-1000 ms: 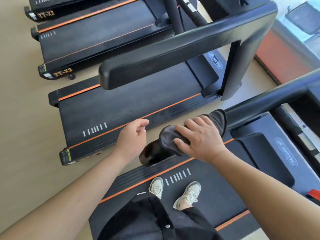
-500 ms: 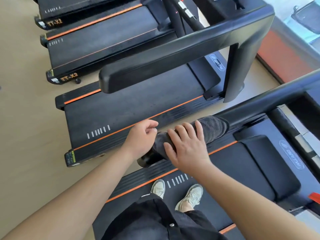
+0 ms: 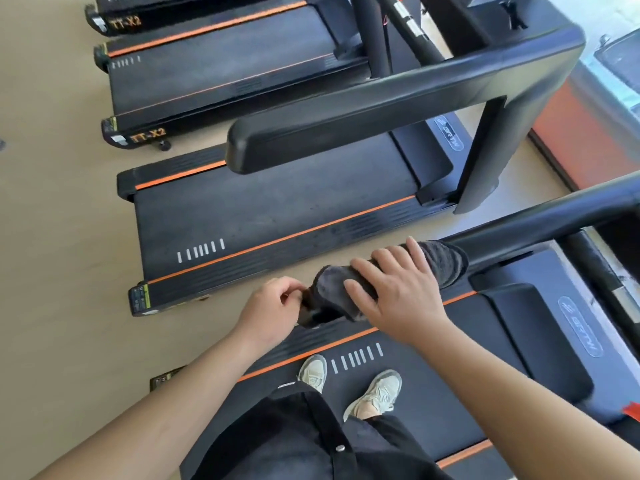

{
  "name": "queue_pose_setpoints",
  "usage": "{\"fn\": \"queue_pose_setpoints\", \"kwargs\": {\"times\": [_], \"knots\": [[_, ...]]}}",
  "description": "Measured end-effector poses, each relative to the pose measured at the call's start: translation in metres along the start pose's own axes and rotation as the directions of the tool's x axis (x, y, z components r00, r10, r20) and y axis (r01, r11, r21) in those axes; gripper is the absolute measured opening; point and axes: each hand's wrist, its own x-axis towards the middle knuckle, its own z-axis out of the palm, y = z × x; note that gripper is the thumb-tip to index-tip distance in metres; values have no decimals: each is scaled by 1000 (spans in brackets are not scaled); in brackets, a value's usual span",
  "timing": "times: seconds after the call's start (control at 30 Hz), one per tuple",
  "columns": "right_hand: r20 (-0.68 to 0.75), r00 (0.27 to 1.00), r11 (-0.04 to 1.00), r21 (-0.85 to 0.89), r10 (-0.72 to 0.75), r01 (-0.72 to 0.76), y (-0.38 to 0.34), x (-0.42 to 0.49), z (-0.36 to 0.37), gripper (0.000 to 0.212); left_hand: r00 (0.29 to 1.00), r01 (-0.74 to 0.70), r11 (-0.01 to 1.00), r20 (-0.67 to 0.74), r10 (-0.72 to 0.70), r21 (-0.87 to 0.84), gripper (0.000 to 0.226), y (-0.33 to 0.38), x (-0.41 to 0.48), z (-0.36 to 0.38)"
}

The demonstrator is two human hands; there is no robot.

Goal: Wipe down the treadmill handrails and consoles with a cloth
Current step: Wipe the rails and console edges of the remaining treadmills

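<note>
Head view: right hand (image 3: 398, 292) lay flat, fingers spread, pressing cloth (image 3: 445, 263) on near end of handrail (image 3: 536, 230). Left hand (image 3: 273, 310) pinched cloth edge at rail tip. Risk: cloth might slide off tip and drop onto belt (image 3: 450, 393) if pinch let go.

The single view rides on my head and tilts steeply down and forward. My shoes (image 3: 375, 394) stand low in the centre on the treadmill belt (image 3: 450, 393), far under the lens. My forearms come in from the two bottom corners, large and close, and reach my left hand (image 3: 273, 308) and right hand (image 3: 398, 292) at mid-frame, where the cloth (image 3: 446, 265) lies over the handrail (image 3: 540, 223). Beyond them the view looks out to my left across the neighbouring treadmill (image 3: 277, 209) and others towards the top edge. The wide lens takes in the pale floor (image 3: 52, 237) down the whole left side.
</note>
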Motion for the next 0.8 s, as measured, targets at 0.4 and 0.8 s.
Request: {"fn": "queue_pose_setpoints", "kwargs": {"times": [0.4,0.8], "knots": [[89,987,989,70,-133,127,-70,-11,1,42,990,-55,997,-132,48,-47,34,-1,7,-15],[-159,932,909,325,325,-261,105,-55,-33,20,897,-438,575,291,334,691,91,125,20,84]]}}
